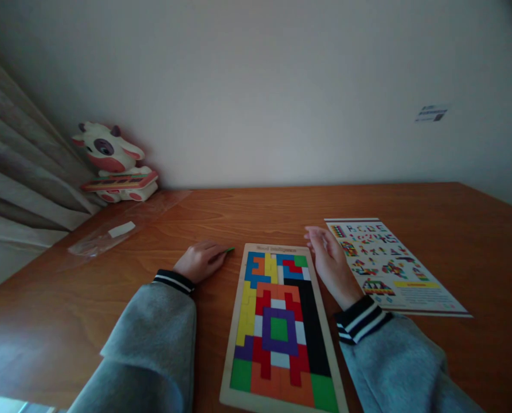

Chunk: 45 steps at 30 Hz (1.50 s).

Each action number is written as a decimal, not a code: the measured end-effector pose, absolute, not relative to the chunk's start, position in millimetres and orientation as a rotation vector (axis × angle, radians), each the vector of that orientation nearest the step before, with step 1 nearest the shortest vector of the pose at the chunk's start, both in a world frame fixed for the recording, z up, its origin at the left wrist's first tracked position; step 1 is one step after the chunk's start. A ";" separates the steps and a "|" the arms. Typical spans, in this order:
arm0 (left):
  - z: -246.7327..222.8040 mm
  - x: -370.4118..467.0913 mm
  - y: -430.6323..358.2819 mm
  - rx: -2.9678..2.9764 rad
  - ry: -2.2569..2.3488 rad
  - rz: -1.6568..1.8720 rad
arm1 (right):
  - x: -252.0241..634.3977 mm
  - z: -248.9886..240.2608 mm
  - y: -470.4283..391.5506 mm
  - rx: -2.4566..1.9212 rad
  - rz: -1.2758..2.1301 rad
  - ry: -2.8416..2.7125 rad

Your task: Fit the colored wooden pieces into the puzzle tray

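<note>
A wooden block puzzle board lies flat in front of me, filled with red, orange, yellow, green, blue, purple and white pieces. A black area without coloured pieces runs down its right side. My left hand rests on the table left of the board's top corner. Its fingers are closed on a small green puzzle piece, of which only a bit shows. On the other side, my right hand is by the board's upper right edge, fingers stretched out and thumb apart, holding nothing I can see.
A printed pattern sheet lies to the right, partly behind my right hand. At the back left stands a toy cow with a keyboard. Clear plastic wrapping lies before it. A curtain hangs at the left.
</note>
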<state>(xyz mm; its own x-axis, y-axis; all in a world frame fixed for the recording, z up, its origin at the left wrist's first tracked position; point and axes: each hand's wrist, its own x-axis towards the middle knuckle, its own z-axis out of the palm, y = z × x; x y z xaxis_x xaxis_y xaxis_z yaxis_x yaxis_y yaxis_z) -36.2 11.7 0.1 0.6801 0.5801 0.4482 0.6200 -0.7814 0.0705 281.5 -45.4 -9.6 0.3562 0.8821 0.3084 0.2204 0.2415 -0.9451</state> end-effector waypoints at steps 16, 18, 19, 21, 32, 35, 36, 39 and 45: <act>3.0 13.7 -13.8 -2.912 -1.102 -1.052 | 286.7 -9.6 -54.9 -1.320 0.376 -1.917; 1.1 23.8 -11.9 -2.924 -1.212 -1.116 | 284.5 -10.0 -52.3 -1.315 0.350 -2.015; -0.1 29.5 -10.2 -2.918 -1.273 -1.161 | 283.3 -9.9 -50.7 -1.326 0.346 -2.036; -2.7 41.1 -6.1 -2.912 -1.344 -1.209 | 281.5 -9.3 -47.3 -1.342 0.348 -2.041; -3.8 57.3 -7.0 -3.128 -1.160 -1.037 | 276.3 -5.2 -43.5 -1.322 0.219 -2.190; -2.8 57.2 -7.5 -3.125 -1.164 -1.038 | 273.9 -2.8 -45.8 -1.288 0.168 -2.198; -2.7 57.4 -7.6 -3.125 -1.174 -1.037 | 273.3 -2.4 -45.8 -1.284 0.164 -2.194; -2.8 57.8 -7.8 -3.134 -1.193 -1.036 | 272.2 -4.6 -42.0 -1.294 0.164 -2.169; -2.3 56.7 -7.2 -3.107 -1.125 -1.061 | 278.3 -16.8 -30.2 -1.346 0.275 -1.896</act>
<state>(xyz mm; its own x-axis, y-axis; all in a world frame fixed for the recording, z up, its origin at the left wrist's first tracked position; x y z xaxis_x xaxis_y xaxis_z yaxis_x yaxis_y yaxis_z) 56.7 -7.2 -2.3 0.6134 0.6636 0.4281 0.4660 -0.7418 0.4823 278.3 -30.2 -16.8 -0.1357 0.8739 0.4668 0.7054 0.4161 -0.5738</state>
